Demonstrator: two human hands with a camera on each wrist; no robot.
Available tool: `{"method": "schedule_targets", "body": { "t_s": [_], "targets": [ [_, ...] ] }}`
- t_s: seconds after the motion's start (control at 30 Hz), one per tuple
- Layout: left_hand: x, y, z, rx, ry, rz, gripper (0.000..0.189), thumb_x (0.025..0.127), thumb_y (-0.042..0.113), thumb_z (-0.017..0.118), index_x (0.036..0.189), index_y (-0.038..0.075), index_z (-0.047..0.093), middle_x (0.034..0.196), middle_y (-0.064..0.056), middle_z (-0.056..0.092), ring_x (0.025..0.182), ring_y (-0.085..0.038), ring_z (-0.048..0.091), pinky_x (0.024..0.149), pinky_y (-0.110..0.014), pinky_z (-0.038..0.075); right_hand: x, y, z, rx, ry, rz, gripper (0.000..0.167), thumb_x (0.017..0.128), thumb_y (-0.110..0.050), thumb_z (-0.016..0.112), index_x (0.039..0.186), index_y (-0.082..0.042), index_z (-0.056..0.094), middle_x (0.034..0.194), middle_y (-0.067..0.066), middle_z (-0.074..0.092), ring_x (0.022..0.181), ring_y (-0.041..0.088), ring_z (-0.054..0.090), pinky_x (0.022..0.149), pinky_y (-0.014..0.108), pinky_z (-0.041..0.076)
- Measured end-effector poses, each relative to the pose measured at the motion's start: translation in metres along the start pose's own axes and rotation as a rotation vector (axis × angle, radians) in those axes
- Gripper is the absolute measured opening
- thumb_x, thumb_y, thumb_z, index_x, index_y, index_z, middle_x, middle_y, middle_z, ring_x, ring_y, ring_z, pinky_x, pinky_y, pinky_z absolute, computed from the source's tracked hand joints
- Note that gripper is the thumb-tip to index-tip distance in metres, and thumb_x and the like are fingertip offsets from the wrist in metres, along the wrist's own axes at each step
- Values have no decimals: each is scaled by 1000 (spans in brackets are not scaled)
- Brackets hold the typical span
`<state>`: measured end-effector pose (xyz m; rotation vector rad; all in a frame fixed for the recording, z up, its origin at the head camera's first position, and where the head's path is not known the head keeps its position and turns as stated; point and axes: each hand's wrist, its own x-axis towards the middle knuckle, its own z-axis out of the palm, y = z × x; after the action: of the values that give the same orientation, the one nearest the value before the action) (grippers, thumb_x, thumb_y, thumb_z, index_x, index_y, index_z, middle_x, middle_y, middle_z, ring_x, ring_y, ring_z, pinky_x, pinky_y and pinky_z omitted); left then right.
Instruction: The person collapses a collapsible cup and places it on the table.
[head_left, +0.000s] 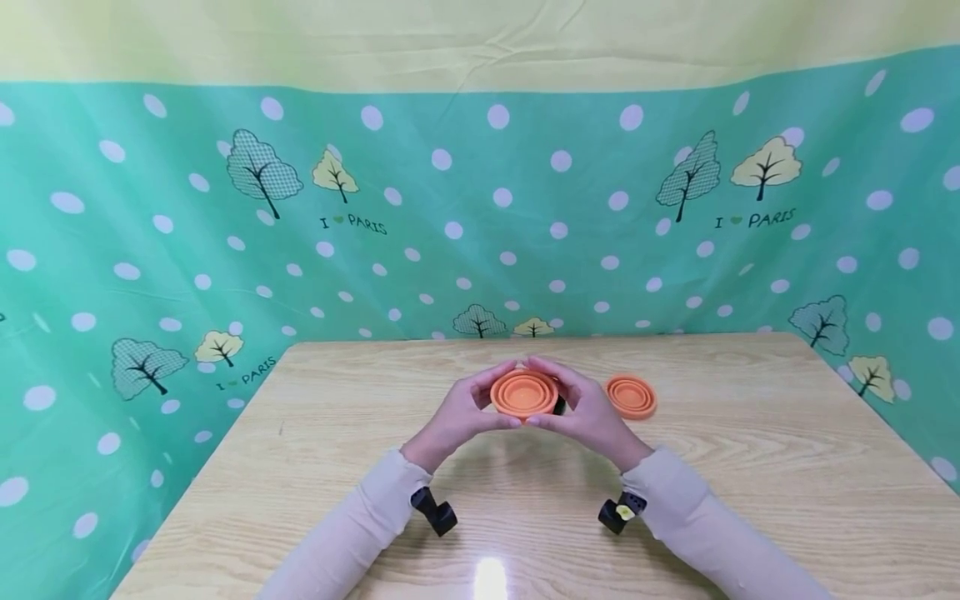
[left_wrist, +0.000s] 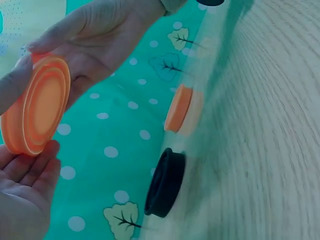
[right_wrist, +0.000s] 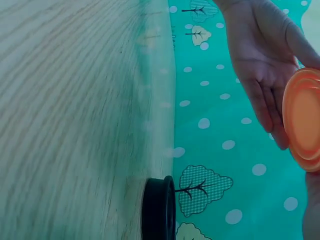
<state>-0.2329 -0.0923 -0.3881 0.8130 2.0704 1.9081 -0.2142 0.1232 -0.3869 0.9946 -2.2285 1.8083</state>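
Both hands hold up a round orange collapsible cup [head_left: 525,393], folded flat into concentric rings. My left hand [head_left: 463,410] grips its left side, thumb along the near edge and fingers round the far side. My right hand [head_left: 591,412] mirrors this on the right, and the two thumb tips almost meet. In the left wrist view the orange cup [left_wrist: 45,107] is tilted on edge and raised above the table. A second orange collapsed cup [head_left: 631,397] lies on the table to the right of the right hand.
A black round ringed piece [left_wrist: 167,182] sits on the table, mostly hidden behind the right hand in the head view. The wood-grain table [head_left: 337,467] backs onto a green dotted curtain [head_left: 420,275]. Black wrist cameras [head_left: 442,518] hang below both sleeves.
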Motion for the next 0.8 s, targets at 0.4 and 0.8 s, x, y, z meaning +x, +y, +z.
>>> {"method": "schedule_targets", "body": {
  "t_s": [0.4,0.8],
  "targets": [
    [0,-26,-19,-17,292,-24,82,72,-1,78,144,9,39,142,-7,47,129,-23,44,107,-35,35,-14,8,-39,-99,21,66,64,84,-7,71,140,-2,39,143,16,41,132,30,37,107,21,33],
    [1,-46,-45,30,253,-126,83,74,-7,74,145,1,31,146,-15,38,129,-29,44,100,-25,41,-37,14,-97,-246,105,221,60,89,-16,67,141,-4,38,142,16,41,130,34,37,96,7,35]
  ]
}}
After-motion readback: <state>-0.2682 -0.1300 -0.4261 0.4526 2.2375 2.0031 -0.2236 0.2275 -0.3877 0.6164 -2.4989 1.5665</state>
